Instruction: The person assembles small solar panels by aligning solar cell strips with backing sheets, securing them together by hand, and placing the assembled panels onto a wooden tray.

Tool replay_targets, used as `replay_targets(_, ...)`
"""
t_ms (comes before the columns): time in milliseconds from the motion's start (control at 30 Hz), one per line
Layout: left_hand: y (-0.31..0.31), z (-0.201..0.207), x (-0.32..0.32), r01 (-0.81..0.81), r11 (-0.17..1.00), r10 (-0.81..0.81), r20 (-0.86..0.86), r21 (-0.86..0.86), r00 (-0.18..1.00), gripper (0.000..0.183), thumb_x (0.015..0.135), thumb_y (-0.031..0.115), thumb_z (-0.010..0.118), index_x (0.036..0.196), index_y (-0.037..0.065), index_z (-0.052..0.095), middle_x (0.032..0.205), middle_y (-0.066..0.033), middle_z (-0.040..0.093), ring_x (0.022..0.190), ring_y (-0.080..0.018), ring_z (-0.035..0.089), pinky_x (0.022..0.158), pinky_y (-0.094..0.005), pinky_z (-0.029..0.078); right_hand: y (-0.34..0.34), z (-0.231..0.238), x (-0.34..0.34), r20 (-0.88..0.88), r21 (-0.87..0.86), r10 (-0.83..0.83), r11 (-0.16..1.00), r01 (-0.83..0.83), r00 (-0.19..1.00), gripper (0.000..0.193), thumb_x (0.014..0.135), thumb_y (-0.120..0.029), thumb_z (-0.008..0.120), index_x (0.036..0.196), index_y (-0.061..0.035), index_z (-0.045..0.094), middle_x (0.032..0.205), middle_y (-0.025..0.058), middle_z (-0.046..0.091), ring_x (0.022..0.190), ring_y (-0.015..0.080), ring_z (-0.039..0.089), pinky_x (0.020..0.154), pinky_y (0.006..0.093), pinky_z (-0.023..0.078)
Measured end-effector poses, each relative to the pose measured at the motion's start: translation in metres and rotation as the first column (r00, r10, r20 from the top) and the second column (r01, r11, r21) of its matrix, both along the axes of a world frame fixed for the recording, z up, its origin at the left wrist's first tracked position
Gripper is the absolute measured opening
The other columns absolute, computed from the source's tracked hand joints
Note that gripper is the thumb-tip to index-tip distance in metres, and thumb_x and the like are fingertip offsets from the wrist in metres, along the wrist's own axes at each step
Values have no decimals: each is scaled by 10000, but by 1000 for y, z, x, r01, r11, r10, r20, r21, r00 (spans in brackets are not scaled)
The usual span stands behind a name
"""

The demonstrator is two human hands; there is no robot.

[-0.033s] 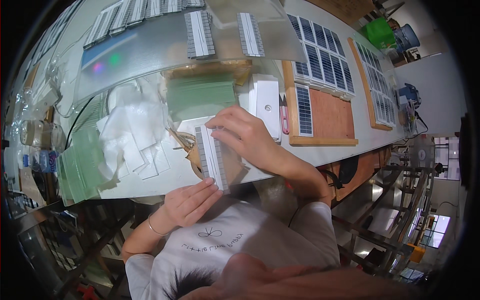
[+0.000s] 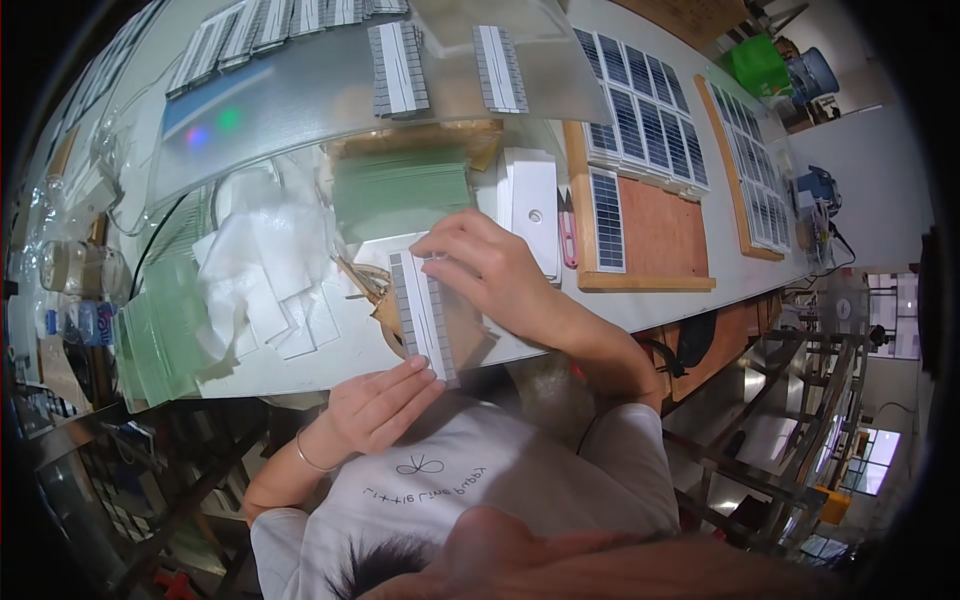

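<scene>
In front of me, at the table's near edge, lies a long strip assembly (image 2: 423,310) with a white middle band, thin dark lines and segmented grey sides. My left hand (image 2: 385,405) is closed on its near end, fingers pressed together on the edge. At the far end my right hand (image 2: 485,270) pinches it between thumb and fingers. Beneath the strip is a brown sheet or block (image 2: 465,335), partly hidden. Just beyond my right hand sits a stack of green-tinted rectangular plates (image 2: 400,195).
A frosted raised sheet (image 2: 300,130) carries several similar strips (image 2: 398,70). To the left lie crumpled white sheets (image 2: 265,250) and green plates (image 2: 165,330). To the right are white pieces (image 2: 535,205), pink-handled scissors (image 2: 569,240) and a wooden tray (image 2: 640,283) with small solar panels (image 2: 640,130).
</scene>
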State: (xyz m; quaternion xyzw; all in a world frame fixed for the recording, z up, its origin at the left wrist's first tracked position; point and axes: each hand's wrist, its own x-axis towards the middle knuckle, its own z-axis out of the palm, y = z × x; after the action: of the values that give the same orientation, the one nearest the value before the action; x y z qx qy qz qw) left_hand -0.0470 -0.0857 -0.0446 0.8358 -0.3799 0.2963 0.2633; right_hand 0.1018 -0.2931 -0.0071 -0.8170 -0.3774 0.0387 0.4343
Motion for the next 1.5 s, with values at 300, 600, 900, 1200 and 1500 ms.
replay_targets(300, 0, -1, -1, 4, 1000, -4, -3, -4, 1000, 239, 859, 58, 680, 1077, 26, 773, 1089, -82, 739, 1054, -224, 733, 748, -256, 570, -59, 42, 43, 368, -231, -358, 859, 458, 858, 285, 928, -108, 705, 1205, -37, 691, 1204, 158, 629, 1113, 343, 622, 960, 402, 504)
replay_targets(600, -1, -3, -1, -2, 1000, 2, 16, 0, 1000, 237, 846, 59, 694, 1066, 30, 778, 1083, -81, 738, 1042, -224, 734, 749, -251, 567, -73, 10, 73, 306, -350, -269, 861, 370, 913, 347, 948, -114, 666, 1274, -2, 628, 1223, 191, 627, 1191, 375, 585, 1018, 431, 468)
replay_targets(900, -1, -11, -1, -4, 998, 5, 30, -55, 1000, 257, 829, 52, 734, 1085, 70, 753, 1077, -73, 708, 1041, -257, 717, 688, -269, 554, -64, 56, 17, 475, -225, -131, 938, 264, 870, 368, 872, 128, 589, 1215, -6, 582, 1190, 195, 627, 1032, 340, 668, 907, 388, 557)
replay_targets(1200, 11, 16, 6, 16, 998, -26, 177, 57, 984, 251, 823, 66, 773, 1070, 92, 734, 1031, -52, 678, 1065, -241, 662, 742, -289, 591, -1, 29, -25, -354, 296, 64, 954, 47, 933, 322, 990, -3, 631, 1299, -9, 540, 1213, 61, 595, 1054, 128, 649, 905, 292, 566)
replay_targets(1500, 8, 14, -2, -1, 999, -1, 59, 43, 998, 215, 825, 55, 751, 1039, 42, 765, 992, -57, 710, 982, -208, 713, 715, -258, 554, 3, -1, -22, 103, 151, -33, 988, 17, 994, 177, 881, 0, 728, 1049, -52, 716, 1016, 94, 631, 912, 247, 662, 782, 333, 550)
